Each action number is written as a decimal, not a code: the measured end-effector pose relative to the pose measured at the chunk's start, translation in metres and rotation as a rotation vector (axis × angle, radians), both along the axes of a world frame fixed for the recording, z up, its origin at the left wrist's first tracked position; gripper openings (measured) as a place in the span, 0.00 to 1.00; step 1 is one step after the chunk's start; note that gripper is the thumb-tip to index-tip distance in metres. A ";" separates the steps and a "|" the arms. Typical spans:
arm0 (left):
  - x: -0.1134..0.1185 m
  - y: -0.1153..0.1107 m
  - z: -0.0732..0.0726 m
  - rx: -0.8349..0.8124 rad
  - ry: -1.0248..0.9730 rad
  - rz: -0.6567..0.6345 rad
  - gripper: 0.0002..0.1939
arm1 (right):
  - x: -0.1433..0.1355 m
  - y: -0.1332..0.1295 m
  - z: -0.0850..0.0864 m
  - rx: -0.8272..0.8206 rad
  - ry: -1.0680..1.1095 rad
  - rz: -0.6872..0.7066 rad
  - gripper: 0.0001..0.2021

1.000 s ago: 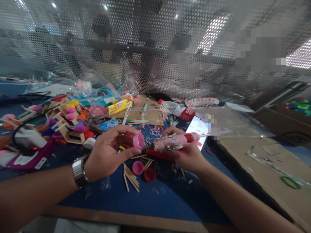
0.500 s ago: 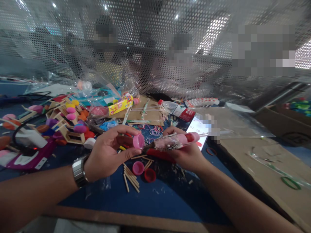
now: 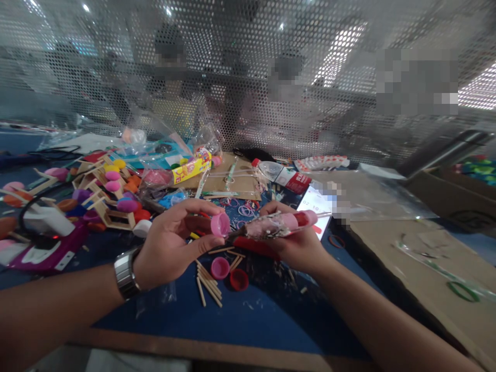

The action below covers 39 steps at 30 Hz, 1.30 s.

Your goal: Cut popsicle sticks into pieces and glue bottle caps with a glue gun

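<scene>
Between the thumb and fingers of my left hand (image 3: pixel 174 243) is a pink bottle cap (image 3: pixel 220 225), its open side turned to the right. My right hand (image 3: pixel 296 243) is wrapped round a pink and red glue gun (image 3: pixel 271 226) smeared with dried glue. The gun's dark nozzle points left and meets the cap's rim, or nearly so. Below them on the blue table (image 3: pixel 263 320) lie a second pink cap (image 3: pixel 220 268), a red cap (image 3: pixel 239 279) and several thin wooden sticks (image 3: pixel 209 284).
Colourful caps and small wooden frames (image 3: pixel 116 214) are heaped at the left, by a purple device (image 3: pixel 50 250). Behind lie a yellow box (image 3: pixel 192 168), a plastic bottle (image 3: pixel 282 175) and rubber bands. A phone (image 3: pixel 313 206) and cardboard (image 3: pixel 426 253) lie right.
The pink cap in my left hand has shifted very slightly left, and the glue gun's nozzle has moved a little left with it. Both grips are the same.
</scene>
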<state>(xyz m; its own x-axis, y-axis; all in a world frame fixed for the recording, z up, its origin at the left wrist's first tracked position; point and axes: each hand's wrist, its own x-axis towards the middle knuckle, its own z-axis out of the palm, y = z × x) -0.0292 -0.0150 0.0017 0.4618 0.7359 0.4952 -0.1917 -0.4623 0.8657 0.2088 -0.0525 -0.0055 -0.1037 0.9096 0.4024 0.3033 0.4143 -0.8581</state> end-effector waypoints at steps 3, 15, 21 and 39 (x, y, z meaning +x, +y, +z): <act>-0.001 0.000 0.000 -0.002 -0.002 0.003 0.17 | 0.000 0.000 0.000 -0.006 0.002 0.000 0.17; 0.000 -0.001 0.000 0.007 -0.005 0.029 0.16 | 0.002 0.001 -0.002 -0.033 0.007 -0.003 0.15; 0.000 -0.001 0.001 0.021 -0.002 0.015 0.15 | 0.002 0.001 -0.002 0.029 0.009 0.049 0.09; -0.001 -0.001 0.002 0.125 0.026 0.023 0.15 | 0.004 0.002 -0.004 0.030 -0.040 0.006 0.12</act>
